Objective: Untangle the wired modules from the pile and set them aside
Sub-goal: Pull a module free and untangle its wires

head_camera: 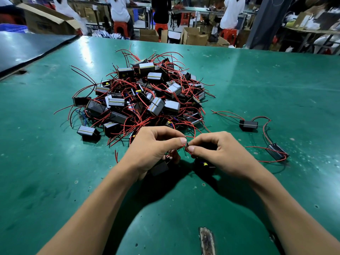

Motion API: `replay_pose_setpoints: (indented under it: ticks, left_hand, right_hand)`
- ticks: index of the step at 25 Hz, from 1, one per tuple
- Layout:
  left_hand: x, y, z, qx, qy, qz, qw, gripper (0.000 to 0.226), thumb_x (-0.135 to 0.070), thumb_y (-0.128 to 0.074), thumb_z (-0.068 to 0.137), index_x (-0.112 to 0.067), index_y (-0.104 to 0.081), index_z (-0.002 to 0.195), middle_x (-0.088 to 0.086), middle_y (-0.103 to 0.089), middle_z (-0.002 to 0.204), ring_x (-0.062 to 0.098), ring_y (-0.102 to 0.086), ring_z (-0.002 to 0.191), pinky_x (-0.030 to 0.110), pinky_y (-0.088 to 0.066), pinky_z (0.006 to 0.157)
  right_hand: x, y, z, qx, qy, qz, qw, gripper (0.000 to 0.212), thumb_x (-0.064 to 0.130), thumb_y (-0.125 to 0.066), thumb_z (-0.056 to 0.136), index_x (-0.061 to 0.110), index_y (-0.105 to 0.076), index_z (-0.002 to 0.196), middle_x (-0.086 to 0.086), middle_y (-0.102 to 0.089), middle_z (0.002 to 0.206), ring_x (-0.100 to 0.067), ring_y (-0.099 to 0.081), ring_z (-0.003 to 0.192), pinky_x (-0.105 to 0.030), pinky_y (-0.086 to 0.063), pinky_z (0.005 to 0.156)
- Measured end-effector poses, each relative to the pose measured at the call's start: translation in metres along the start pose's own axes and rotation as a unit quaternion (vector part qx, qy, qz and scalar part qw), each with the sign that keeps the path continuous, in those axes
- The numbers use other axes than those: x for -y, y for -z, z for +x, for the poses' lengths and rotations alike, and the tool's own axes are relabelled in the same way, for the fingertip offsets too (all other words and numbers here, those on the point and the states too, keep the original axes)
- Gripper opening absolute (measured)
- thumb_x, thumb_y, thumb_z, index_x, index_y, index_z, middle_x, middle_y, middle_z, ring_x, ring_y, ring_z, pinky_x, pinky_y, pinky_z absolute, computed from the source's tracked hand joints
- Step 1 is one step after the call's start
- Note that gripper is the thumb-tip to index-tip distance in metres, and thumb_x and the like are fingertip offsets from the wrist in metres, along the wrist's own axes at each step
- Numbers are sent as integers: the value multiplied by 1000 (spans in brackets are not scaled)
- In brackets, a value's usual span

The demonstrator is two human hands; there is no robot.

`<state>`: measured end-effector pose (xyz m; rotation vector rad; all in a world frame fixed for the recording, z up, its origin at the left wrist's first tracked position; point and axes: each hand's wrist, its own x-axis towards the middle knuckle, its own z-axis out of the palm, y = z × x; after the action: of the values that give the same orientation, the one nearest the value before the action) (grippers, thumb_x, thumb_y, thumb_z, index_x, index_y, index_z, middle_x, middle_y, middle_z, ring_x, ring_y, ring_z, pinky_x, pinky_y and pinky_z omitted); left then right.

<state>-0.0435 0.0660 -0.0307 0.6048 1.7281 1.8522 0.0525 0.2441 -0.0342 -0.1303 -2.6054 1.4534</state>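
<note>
A pile of small black modules with tangled red and black wires point(143, 96) lies on the green table point(257, 85). Just in front of it, my left hand point(154, 150) and my right hand point(219, 153) meet, each pinching the same red wire point(186, 146) between thumb and fingers. A black module point(160, 168) hangs under my left hand and another black module point(205, 165) with a yellow part sits under my right hand. Two separate modules lie to the right: one point(248, 124) farther back, one point(276, 151) nearer.
A dark mat point(27, 48) covers the table's far left corner. Cardboard boxes point(193, 36), red stools and several people at benches stand beyond the far edge. A worn patch point(207, 240) marks the near edge.
</note>
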Motion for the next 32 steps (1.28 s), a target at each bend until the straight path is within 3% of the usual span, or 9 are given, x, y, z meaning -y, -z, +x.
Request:
replay_pose_setpoints:
  ticks: [4, 8, 10, 13, 16, 20, 24, 28, 32]
  left_hand:
    - [0, -1, 1, -3, -15, 20, 1000, 3, -3, -76, 80, -2, -74, 79, 15, -67, 70, 23, -55, 58, 26, -48, 51]
    - [1, -1, 0, 16, -38, 40, 998, 5, -4, -73, 84, -3, -73, 79, 15, -63, 68, 20, -53, 54, 23, -47, 49]
    - [2, -1, 0, 23, -49, 70, 996, 4, -7, -73, 85, -5, -74, 82, 18, -62, 68, 20, -54, 55, 23, -48, 51]
    - [3, -1, 0, 28, -49, 100, 993, 4, -8, -72, 85, -9, -75, 83, 20, -65, 70, 19, -57, 56, 24, -50, 54]
    - [3, 0, 1, 31, -46, 111, 992, 5, -9, -72, 85, -11, -76, 83, 25, -66, 72, 18, -57, 57, 27, -50, 57]
    - [4, 1, 2, 26, -44, 117, 992, 4, -10, -72, 87, -8, -74, 84, 13, -64, 67, 18, -56, 57, 24, -49, 57]
    - [5, -1, 0, 14, -46, 138, 989, 4, -13, -73, 87, -10, -75, 87, 8, -67, 64, 14, -60, 56, 18, -47, 54]
    - [5, -2, 1, 7, -47, 140, 989, 4, -14, -74, 86, -13, -78, 89, 0, -72, 68, 11, -64, 61, 18, -50, 60]
    - [5, -1, 1, 21, -45, 139, 989, 5, -14, -73, 88, -13, -77, 87, 0, -72, 68, 12, -64, 62, 19, -51, 62]
  right_hand:
    - [0, -1, 0, 0, -2, -7, 1000, 14, 18, -72, 91, 27, -76, 81, 6, -69, 66, -4, -58, 58, -20, -47, 58]
    - [3, -1, 0, -43, 36, 4, 998, 10, 23, -70, 93, 27, -76, 99, 6, -76, 86, -14, -68, 77, -32, -53, 73]
    - [7, -3, 0, -77, 52, 42, 995, 11, 25, -70, 93, 25, -76, 102, 2, -75, 85, -9, -62, 74, -29, -51, 69]
    - [13, -9, -1, -101, 58, 53, 992, 6, 26, -74, 91, 22, -77, 89, -7, -70, 76, -8, -53, 65, -35, -46, 61]
    - [15, -10, -2, -108, 47, 52, 992, 10, 26, -75, 89, 19, -74, 81, -6, -67, 67, -10, -55, 59, -32, -47, 58]
    - [15, -11, 1, -103, 35, 43, 993, 13, 24, -74, 90, 18, -72, 79, 3, -64, 60, -9, -58, 54, -26, -48, 57]
    - [14, -14, 1, -119, 31, 28, 992, 15, 25, -71, 92, 18, -70, 78, 1, -62, 58, -9, -55, 53, -33, -49, 56]
    - [13, -15, 2, -130, 34, 27, 991, 16, 26, -71, 93, 17, -70, 79, -8, -67, 65, -26, -61, 59, -34, -49, 59]
    - [13, -12, 0, -118, 36, 30, 992, 12, 25, -72, 91, 19, -73, 81, 1, -68, 65, -8, -58, 57, -28, -49, 59]
